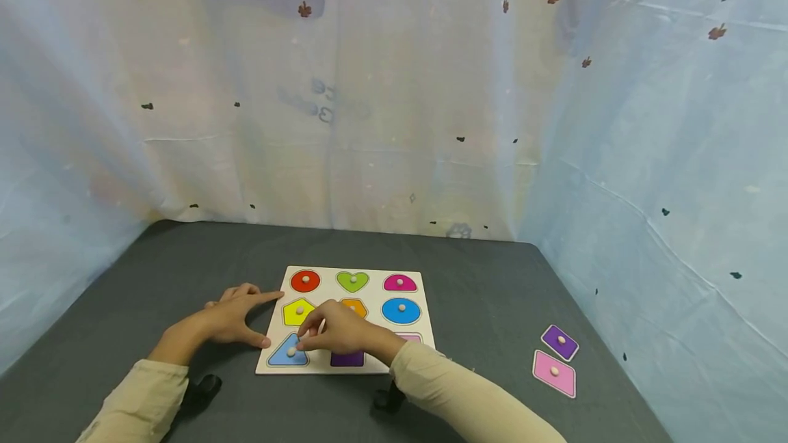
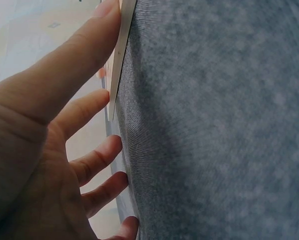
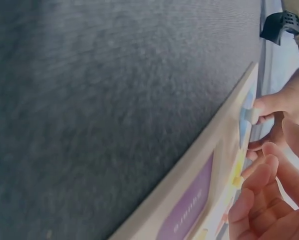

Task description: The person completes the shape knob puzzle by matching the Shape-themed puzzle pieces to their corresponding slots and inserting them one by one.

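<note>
A white puzzle board [image 1: 320, 366] lies on the table with knobbed shapes in it, among them a yellow pentagon [image 1: 294, 313]. My left hand [image 1: 230, 320] spreads thumb and forefinger along the board's left edge; in the left wrist view, the thumb [image 2: 77, 57] touches the rim. Over the board, my right hand [image 1: 338, 330] is loosely bent beside the blue triangle [image 1: 283, 359], lower left. In the right wrist view, the right fingertips are apart from its knob [image 3: 252, 116]. A purple square recess [image 3: 189, 205] shows printed letters. My right arm partly covers a pink recess [image 1: 411, 337].
On the right of the dark grey table [image 1: 486, 374] lie a purple knobbed piece [image 1: 557, 339] and a pink knobbed parallelogram [image 1: 550, 378]. Pale patterned curtains [image 1: 394, 87] hang behind and at both sides. A black strap [image 3: 279, 27] is on the left wrist.
</note>
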`<control>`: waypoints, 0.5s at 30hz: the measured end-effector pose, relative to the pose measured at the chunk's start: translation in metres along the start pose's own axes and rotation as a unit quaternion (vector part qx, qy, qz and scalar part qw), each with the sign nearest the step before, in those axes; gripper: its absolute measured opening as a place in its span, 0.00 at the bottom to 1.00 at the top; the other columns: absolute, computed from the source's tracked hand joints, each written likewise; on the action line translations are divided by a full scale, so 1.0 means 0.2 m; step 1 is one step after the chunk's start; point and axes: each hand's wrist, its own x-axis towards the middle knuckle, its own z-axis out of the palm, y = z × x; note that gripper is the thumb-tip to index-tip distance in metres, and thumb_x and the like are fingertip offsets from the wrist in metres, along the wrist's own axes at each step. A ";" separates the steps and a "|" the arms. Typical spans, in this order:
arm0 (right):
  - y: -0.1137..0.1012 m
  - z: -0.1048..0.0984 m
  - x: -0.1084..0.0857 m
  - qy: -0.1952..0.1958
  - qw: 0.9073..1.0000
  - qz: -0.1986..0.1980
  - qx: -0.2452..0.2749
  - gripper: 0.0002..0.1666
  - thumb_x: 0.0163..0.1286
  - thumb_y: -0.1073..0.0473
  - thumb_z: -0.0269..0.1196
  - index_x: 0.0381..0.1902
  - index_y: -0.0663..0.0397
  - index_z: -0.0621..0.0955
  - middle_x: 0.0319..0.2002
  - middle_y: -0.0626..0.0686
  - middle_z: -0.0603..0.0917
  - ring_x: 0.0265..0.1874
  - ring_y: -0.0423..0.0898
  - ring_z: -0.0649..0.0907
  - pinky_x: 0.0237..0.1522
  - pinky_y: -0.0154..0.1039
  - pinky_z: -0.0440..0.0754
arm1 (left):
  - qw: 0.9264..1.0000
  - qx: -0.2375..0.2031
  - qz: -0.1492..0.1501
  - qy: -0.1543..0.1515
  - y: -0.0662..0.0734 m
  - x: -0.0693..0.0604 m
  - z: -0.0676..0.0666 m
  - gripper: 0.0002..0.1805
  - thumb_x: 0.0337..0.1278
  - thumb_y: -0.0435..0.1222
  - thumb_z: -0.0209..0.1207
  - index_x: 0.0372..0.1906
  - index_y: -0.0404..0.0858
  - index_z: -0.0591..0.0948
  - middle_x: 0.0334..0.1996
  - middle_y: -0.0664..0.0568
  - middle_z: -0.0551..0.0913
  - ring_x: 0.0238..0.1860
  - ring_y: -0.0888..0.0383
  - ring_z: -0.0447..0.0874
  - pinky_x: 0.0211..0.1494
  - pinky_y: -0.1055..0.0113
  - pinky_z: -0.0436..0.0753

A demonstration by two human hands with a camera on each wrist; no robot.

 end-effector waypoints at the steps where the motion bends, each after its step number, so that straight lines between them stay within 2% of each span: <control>1: 0.00 -0.01 -0.01 0.001 1.000 -0.001 0.004 0.11 0.65 0.58 0.72 0.42 0.60 0.88 0.24 0.45 0.80 0.24 0.34 0.76 0.28 0.25 0.76 | 1.000 0.002 0.000 -0.001 0.00 0.00 0.00 0.54 0.39 0.58 0.77 0.75 0.48 0.68 0.61 0.36 0.69 0.61 0.32 0.64 0.51 0.25 0.66; 4: 0.01 -0.02 -0.03 0.006 1.000 -0.004 0.004 0.10 0.65 0.58 0.71 0.41 0.59 0.89 0.25 0.44 0.80 0.23 0.35 0.76 0.29 0.25 0.77 | 1.000 0.004 -0.001 -0.001 0.00 0.00 0.01 0.54 0.39 0.58 0.77 0.75 0.48 0.68 0.61 0.36 0.68 0.61 0.32 0.65 0.51 0.25 0.66; 9: 0.03 -0.05 -0.07 0.010 1.000 -0.014 -0.024 0.11 0.67 0.55 0.71 0.43 0.55 0.89 0.26 0.43 0.82 0.26 0.33 0.79 0.32 0.25 0.80 | 1.000 0.000 -0.003 0.000 0.00 -0.01 0.01 0.54 0.39 0.58 0.77 0.75 0.48 0.68 0.61 0.35 0.69 0.60 0.32 0.65 0.51 0.26 0.66; 15: 0.07 -0.07 -0.12 0.028 0.999 -0.016 -0.018 0.11 0.66 0.55 0.71 0.43 0.56 0.89 0.26 0.43 0.81 0.27 0.35 0.79 0.31 0.26 0.79 | 1.000 -0.003 -0.001 0.005 0.00 0.00 0.01 0.54 0.39 0.57 0.77 0.75 0.48 0.68 0.62 0.35 0.68 0.61 0.32 0.64 0.51 0.26 0.66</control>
